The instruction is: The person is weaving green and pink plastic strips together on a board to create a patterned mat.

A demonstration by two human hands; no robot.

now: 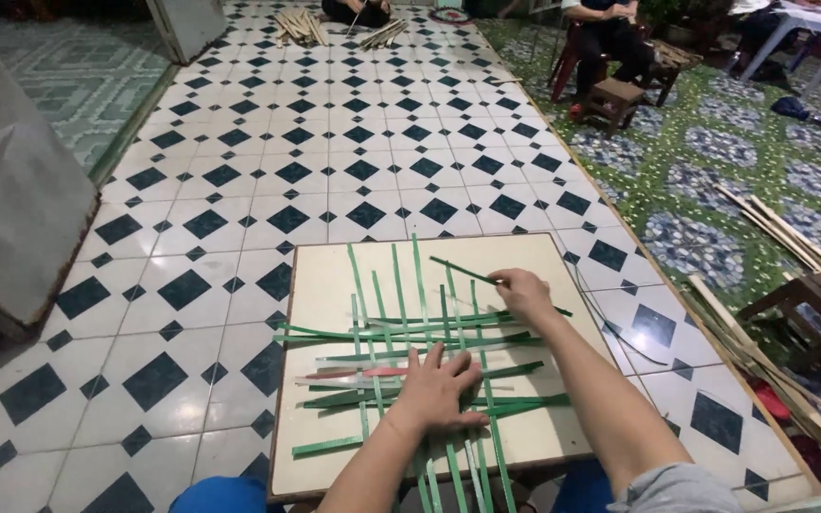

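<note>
— What's covering the floor?

— White tiles with dark blue diamonds are running across the middle; green flowered tiles are lying to the right.

— Any furniture?

— A low wooden stool is standing beside a red chair, and a white table is sitting in the far corner. A grey panel is leaning at the left.

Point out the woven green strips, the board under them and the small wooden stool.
woven green strips (401,332): head view, on the crossing strips at the weave's middle.
board (320,285): head view, on its bare upper left surface.
small wooden stool (617,92): head view, on its seat.
</note>
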